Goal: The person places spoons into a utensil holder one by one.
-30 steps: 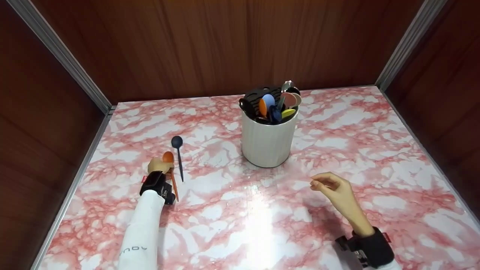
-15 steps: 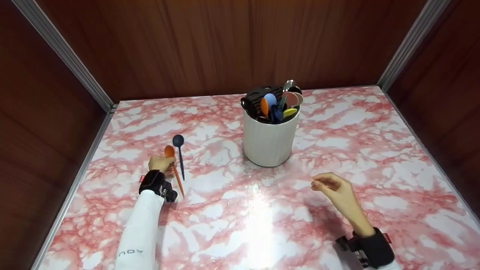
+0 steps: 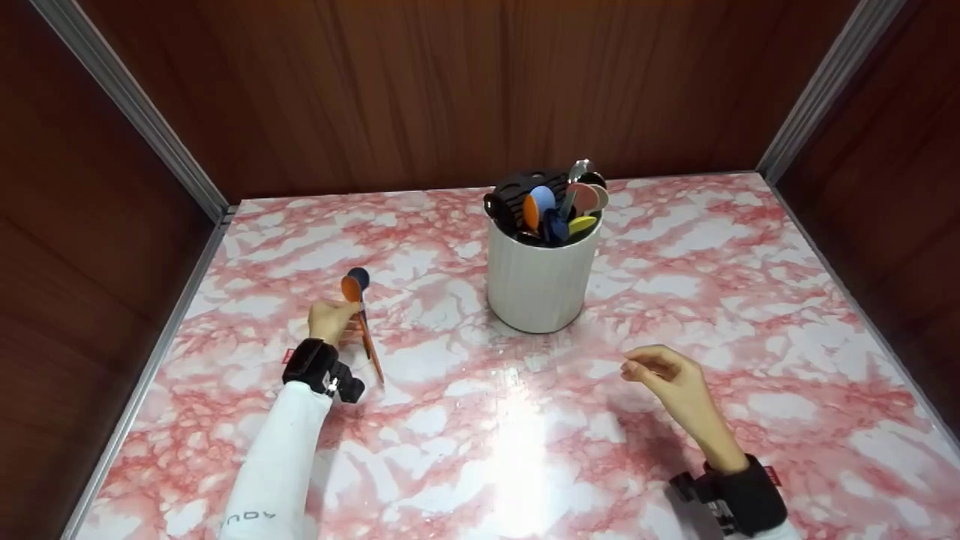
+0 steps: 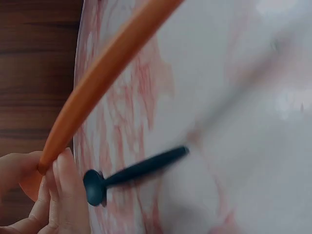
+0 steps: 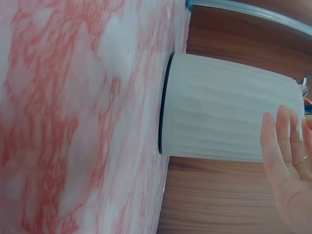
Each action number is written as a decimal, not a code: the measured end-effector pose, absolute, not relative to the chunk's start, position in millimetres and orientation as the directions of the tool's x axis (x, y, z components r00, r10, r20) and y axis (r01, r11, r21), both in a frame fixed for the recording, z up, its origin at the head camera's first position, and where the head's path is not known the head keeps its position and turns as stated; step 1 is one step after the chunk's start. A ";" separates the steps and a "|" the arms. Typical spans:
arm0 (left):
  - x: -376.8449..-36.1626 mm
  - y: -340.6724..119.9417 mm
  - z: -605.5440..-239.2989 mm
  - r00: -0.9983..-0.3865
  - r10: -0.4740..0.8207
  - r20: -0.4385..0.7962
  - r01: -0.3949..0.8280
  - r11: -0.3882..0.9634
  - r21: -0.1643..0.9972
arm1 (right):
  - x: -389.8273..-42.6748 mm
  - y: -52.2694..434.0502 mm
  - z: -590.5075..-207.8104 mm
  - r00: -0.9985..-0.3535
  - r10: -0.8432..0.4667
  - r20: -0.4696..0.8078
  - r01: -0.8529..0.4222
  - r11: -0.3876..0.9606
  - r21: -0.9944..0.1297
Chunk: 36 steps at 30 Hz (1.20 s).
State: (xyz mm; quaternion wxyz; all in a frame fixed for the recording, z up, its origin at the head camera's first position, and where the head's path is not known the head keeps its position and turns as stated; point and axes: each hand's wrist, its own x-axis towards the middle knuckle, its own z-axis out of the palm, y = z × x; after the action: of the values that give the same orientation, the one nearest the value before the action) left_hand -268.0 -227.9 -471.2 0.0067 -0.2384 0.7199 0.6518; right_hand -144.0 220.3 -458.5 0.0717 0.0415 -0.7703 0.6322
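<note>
My left hand (image 3: 331, 319) pinches an orange spoon (image 3: 351, 289) near its bowl, between thumb and fingers. In the left wrist view the spoon's orange handle (image 4: 105, 73) slants up across the frame, raised off the table. A dark blue spoon (image 4: 146, 167) lies on the table beyond it; in the head view the orange spoon partly covers it. My right hand (image 3: 667, 375) hovers over the table on the right, fingers loosely bent, holding nothing. In the right wrist view its fingers (image 5: 271, 141) appear in front of the white holder (image 5: 219, 107), apart from it in the head view.
The ribbed white holder, at the back centre, carries several spoons and other utensils, among them a black slotted turner (image 3: 517, 187) and a yellow utensil (image 3: 581, 224). Dark wood panels (image 3: 420, 97) bound the red-and-white marbled table (image 3: 442, 465) at the back and sides.
My left hand has lifted the orange spoon and carried it to the right, so it now overlaps the dark blue spoon in the head view. My right hand has stayed in place.
</note>
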 end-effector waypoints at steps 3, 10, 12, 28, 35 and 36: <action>-266.5 -222.6 -467.1 -0.901 -0.292 -0.322 -0.338 0.005 0.941 | -144.3 219.9 -458.7 -0.986 0.024 0.164 -0.156 0.192 -0.969; -261.6 -210.6 -458.4 -0.927 -0.213 -0.309 -0.315 -0.004 0.949 | -144.6 218.9 -459.4 -0.987 0.014 0.161 -0.156 0.180 -0.971; -260.3 -207.1 -456.7 -0.935 -0.188 -0.300 -0.306 0.002 0.952 | -144.7 218.5 -459.3 -0.987 0.010 0.158 -0.154 0.173 -0.973; -243.1 -164.1 -451.3 -0.978 -0.056 -0.201 -0.197 -0.059 0.979 | -147.5 206.9 -456.9 -0.988 -0.043 0.149 -0.154 0.206 -0.966; -232.7 -140.6 -442.4 -0.982 0.010 -0.191 -0.191 -0.124 0.974 | -149.8 199.4 -457.0 -0.983 -0.077 0.164 -0.175 0.179 -0.968; -231.4 -138.0 -441.4 -0.982 0.018 -0.189 -0.190 -0.131 0.973 | -150.2 198.2 -456.9 -0.983 -0.080 0.165 -0.177 0.177 -0.968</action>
State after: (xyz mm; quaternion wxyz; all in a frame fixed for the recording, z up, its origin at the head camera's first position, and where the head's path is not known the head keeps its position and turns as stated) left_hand -231.4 -138.0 -441.4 0.0693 -0.0655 0.6556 0.7490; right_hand -150.2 198.2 -456.9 0.0378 0.0839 -0.7661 0.6361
